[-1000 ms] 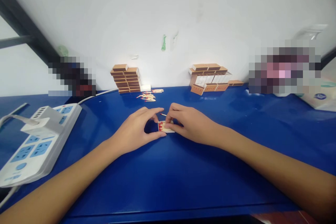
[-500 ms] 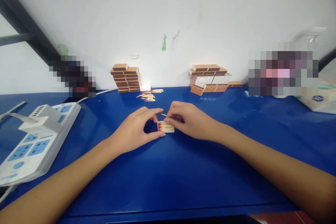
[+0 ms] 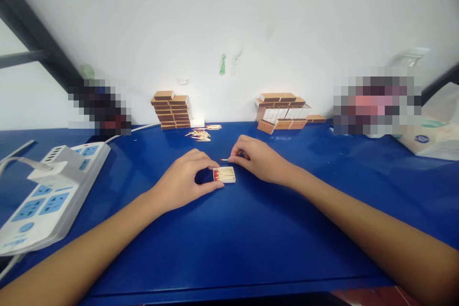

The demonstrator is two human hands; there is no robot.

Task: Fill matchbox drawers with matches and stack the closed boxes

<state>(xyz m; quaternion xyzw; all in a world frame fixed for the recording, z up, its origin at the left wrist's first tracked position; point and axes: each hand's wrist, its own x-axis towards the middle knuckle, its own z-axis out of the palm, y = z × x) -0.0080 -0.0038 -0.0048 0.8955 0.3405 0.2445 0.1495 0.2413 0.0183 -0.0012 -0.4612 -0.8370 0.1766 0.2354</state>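
Observation:
My left hand point(image 3: 184, 179) grips the left end of a small white matchbox tray point(image 3: 234, 178) between thumb and fingers. Red-headed matches point(image 3: 225, 173) lie side by side in the tray, heads to the left. Just above and to the right, my right hand point(image 3: 256, 158) pinches a single match point(image 3: 224, 159), its red head pointing left, apart from the tray. Farther back on the blue table point(image 3: 229, 244) is a loose pile of matches point(image 3: 201, 134), heads in mixed directions.
A stack of matchboxes point(image 3: 172, 112) stands against the wall at back left, beside a small white box point(image 3: 198, 123). More matchboxes point(image 3: 283, 112) are piled at back right. A power strip point(image 3: 53, 196) with a plugged-in adapter lies left; a tissue pack point(image 3: 435, 138) sits far right.
My right hand has drawn back from over the tray with the match, which now points left. My left thumb and fingers have closed onto the tray's end. The view has shifted slightly.

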